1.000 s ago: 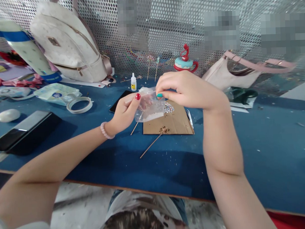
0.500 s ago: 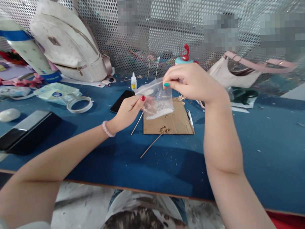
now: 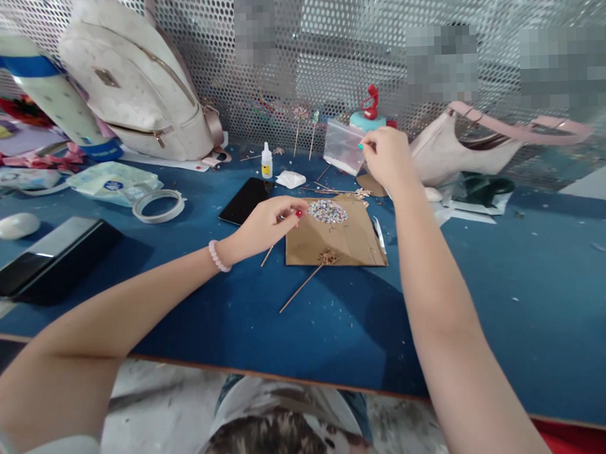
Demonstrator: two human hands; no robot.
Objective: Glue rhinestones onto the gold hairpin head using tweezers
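Pinched between the fingers of my right hand (image 3: 387,159) is a clear plastic bag (image 3: 344,147) with white material at its bottom. My left hand (image 3: 268,227) has its thumb and fingers drawn together beside a round patch of multicoloured glittery bits (image 3: 327,211); what lies between them is too small to name. That patch rests on a brown cardboard piece (image 3: 356,242). On the cardboard's front edge is a cluster of golden bits (image 3: 328,256) at the tip of a thin stick (image 3: 300,289).
Behind my left hand are a black phone (image 3: 246,200), a small glue bottle (image 3: 266,162) and a crumpled white piece (image 3: 291,180). A tape roll (image 3: 158,207), backpack (image 3: 139,93) and phone on a stand (image 3: 50,262) are left; a handbag (image 3: 442,146) is right.
My right hand has carried the bag back and to the right, and my left hand has let go of it. The glittery patch on the cardboard now shows. My left hand moved slightly right.
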